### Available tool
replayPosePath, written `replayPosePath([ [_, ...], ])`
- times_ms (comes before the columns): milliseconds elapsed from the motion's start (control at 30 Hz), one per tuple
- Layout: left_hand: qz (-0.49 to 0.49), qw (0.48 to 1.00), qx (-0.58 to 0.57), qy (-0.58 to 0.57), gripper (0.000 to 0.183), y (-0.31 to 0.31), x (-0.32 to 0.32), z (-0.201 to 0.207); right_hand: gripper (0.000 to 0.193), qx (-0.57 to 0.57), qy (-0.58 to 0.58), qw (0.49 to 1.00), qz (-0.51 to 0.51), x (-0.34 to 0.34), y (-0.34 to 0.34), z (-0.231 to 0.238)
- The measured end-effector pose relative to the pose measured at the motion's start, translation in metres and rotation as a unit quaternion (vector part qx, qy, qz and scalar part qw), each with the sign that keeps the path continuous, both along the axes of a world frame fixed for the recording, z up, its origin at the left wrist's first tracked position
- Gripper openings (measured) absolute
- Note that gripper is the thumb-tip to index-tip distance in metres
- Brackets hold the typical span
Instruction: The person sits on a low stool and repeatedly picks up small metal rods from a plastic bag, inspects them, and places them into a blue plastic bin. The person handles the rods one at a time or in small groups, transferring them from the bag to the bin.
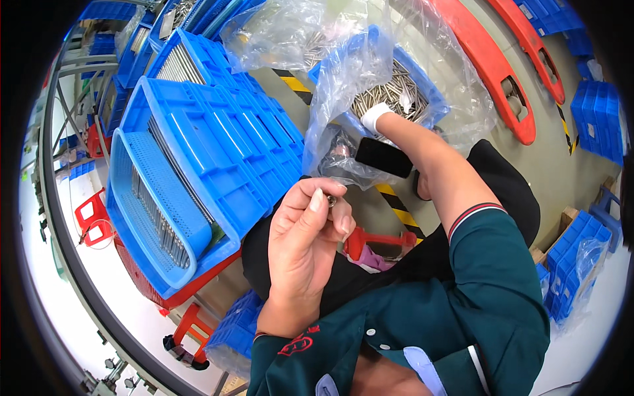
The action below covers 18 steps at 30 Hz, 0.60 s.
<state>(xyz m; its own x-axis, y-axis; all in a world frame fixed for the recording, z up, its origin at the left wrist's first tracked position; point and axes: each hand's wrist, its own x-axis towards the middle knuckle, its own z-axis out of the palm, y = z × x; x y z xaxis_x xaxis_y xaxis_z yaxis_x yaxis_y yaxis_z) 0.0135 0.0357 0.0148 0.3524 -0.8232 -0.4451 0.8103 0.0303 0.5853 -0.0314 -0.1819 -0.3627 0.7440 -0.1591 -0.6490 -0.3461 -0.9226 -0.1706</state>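
My left hand (304, 241) is raised in front of my lap, its thumb and fingers pinched around a small round metal part (332, 200). Only the end of that part shows. My right arm stretches forward, and my right hand (376, 117), with a white covering on it, is at a blue bin (432, 99) lined with clear plastic. Inside lie many slim metal pins (398, 84). The fingers of the right hand are not clearly visible. Below the right wrist is a flat black rectangular object (384, 157).
To the left, blue crates (198, 132) and a light-blue perforated basket (158, 204) hold rows of thin metal pieces. Clear plastic sheeting (277, 33) spreads at the back. Red pallet-truck forks (489, 66) lie at the far right. More blue crates (574, 264) stand at the right.
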Motion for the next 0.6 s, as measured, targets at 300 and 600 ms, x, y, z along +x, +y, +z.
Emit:
replayPosePath([
  [300,0.008,1.0,-0.015,-0.013,0.021,0.002,0.003,-0.003,0.02,-0.048,-0.055,0.993,0.096,-0.007,-0.017,0.026],
  [600,0.059,0.997,0.023,-0.033,0.022,0.001,0.002,-0.001,0.021,0.016,-0.044,0.999,-0.015,-0.004,-0.008,0.041],
])
